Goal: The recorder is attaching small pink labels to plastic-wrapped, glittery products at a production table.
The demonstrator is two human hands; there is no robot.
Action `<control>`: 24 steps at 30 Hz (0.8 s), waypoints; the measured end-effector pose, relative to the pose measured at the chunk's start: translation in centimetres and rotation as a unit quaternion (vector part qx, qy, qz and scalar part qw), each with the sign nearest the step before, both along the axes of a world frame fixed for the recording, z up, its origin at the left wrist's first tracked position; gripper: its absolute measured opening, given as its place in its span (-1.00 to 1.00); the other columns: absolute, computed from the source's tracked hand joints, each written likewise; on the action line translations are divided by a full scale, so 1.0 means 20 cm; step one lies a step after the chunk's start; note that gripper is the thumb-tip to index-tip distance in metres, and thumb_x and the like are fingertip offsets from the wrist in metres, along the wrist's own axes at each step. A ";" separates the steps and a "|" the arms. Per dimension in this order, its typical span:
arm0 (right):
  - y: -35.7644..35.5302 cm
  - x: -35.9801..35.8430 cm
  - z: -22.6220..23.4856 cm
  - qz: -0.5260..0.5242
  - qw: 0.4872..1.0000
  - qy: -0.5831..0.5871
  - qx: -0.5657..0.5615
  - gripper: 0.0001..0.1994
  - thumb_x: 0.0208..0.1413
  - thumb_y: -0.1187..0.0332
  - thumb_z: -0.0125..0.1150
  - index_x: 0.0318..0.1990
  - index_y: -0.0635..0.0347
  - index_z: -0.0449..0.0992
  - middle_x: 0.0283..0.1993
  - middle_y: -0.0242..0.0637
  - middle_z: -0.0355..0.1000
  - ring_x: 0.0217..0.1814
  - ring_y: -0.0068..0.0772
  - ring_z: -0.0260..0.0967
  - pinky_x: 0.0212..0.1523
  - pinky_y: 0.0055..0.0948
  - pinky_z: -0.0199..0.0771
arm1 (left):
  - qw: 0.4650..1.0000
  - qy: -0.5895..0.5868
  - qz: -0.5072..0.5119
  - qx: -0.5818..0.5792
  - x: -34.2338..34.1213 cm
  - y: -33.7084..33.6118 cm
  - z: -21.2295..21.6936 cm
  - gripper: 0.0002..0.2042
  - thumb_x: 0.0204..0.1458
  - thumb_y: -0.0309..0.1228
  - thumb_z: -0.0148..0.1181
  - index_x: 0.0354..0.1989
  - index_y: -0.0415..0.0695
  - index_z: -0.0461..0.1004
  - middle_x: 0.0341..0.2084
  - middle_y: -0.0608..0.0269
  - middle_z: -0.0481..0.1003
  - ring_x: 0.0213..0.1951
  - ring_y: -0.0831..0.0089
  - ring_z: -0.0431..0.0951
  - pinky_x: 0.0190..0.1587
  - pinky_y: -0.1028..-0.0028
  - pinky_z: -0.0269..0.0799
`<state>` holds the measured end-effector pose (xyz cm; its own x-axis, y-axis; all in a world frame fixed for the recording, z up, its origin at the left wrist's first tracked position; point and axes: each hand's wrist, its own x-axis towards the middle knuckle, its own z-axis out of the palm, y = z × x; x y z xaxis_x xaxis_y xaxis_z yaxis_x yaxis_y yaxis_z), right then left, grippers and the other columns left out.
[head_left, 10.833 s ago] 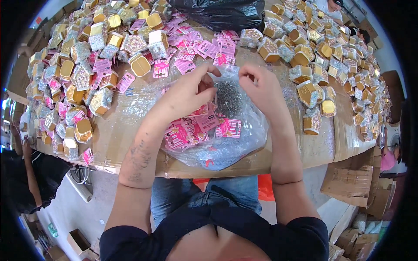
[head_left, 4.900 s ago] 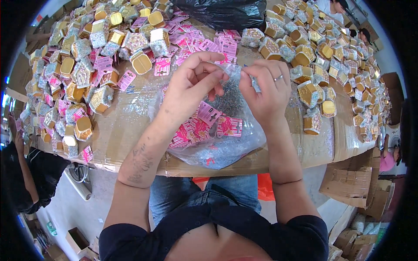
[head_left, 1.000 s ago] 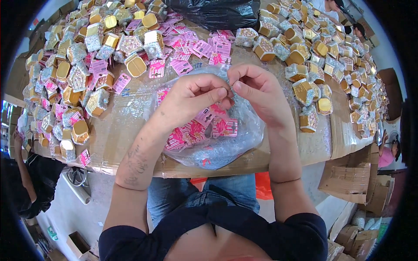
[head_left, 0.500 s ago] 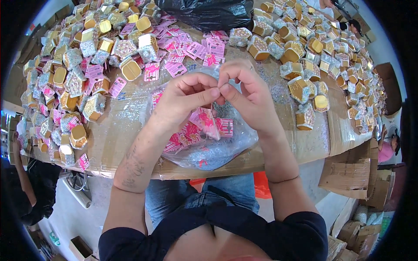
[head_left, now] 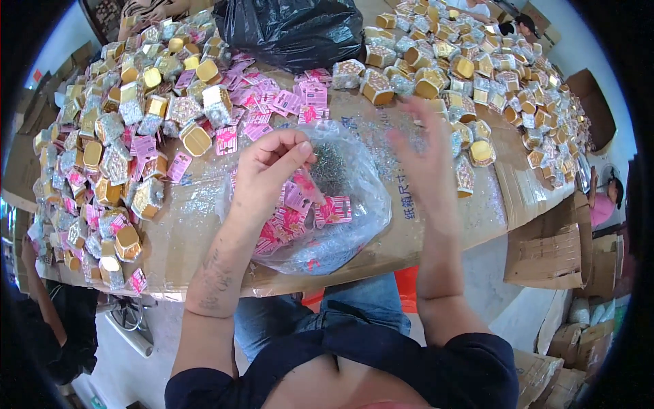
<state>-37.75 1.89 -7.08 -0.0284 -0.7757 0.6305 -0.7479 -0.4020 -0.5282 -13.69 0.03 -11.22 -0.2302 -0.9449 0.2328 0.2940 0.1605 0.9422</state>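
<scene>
Left hand (head_left: 269, 170) sits over the clear plastic bag (head_left: 320, 204), thumb & forefinger pressed together, pinching one small pink tag (head_left: 304, 185) just above the bag's open mouth. Right hand (head_left: 429, 160) is up beside the bag on its right, motion-blurred; fingers look loosely spread w/ nothing in them, but the blur makes that uncertain. Bag lies on the cardboard-covered table (head_left: 204, 232) at the near edge, right in front of the person; inside: a heap of pink tags plus silver glitter-like bits at the back. Risk, as I judge it: the pinch is only at the tag's tip, so it could slip & drop back into the bag or onto the table among the loose pink tags (head_left: 272, 105) beyond the bag, where it'd be lost. Bag also bulges at the table edge w/ its mouth slack; a nudge from the wrist could tip the contents toward the lap. Gold & silver hexagonal boxes (head_left: 122, 157) crowd the table left of, beyond & right of the bag. Black plastic bag (head_left: 293, 31) sits far behind it, contents hidden.
</scene>
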 end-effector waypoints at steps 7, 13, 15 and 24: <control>0.21 -0.55 -0.31 -0.395 0.866 0.128 0.277 -0.19 0.02 -0.03 0.27 0.25 0.44 0.14 0.14 0.25 0.31 0.16 0.19 0.29 0.13 0.01 0.27 | 0.999 0.025 -0.009 -0.037 -0.01 0.00 0.03 -0.90 0.12 -0.52 0.13 -0.22 -0.27 0.47 -0.41 0.28 0.51 -0.33 0.57 0.48 -0.22 0.57 0.36; 0.23 -0.41 -0.24 -0.155 0.980 -0.065 0.106 -0.34 -0.03 0.34 0.35 0.22 0.27 0.20 0.07 -0.05 0.37 0.05 -0.19 0.38 0.01 -0.32 0.39 | 0.999 0.032 -0.006 -0.022 0.00 0.02 0.06 -0.94 0.13 -0.52 0.17 -0.28 -0.23 0.49 -0.41 0.36 0.50 -0.37 0.66 0.45 -0.27 0.64 0.34; 0.16 -0.23 -0.14 -0.055 0.985 -0.135 0.092 -0.35 -0.08 0.45 0.34 0.21 0.24 0.21 0.06 -0.12 0.36 0.02 -0.29 0.37 -0.01 -0.39 0.39 | 0.999 0.022 -0.020 -0.037 -0.01 0.02 0.07 -0.95 0.13 -0.53 0.17 -0.28 -0.23 0.49 -0.41 0.37 0.50 -0.38 0.68 0.44 -0.29 0.65 0.34; -0.25 0.21 -0.03 0.267 0.962 -0.053 -0.039 -0.30 -0.24 0.69 0.26 0.17 0.16 0.24 0.26 -0.13 0.24 0.05 -0.34 0.32 -0.07 -0.48 0.39 | 0.991 -0.041 0.079 -0.101 0.00 0.04 0.08 -0.97 0.12 -0.56 0.16 -0.30 -0.25 0.47 -0.40 0.37 0.48 -0.38 0.70 0.42 -0.34 0.66 0.32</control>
<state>-33.60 -3.08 -7.64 0.2932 -0.6482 0.7028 -0.3685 -0.7549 -0.5425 -13.78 0.89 -9.67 -0.1083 -0.9066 0.4079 0.1746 0.3866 0.9056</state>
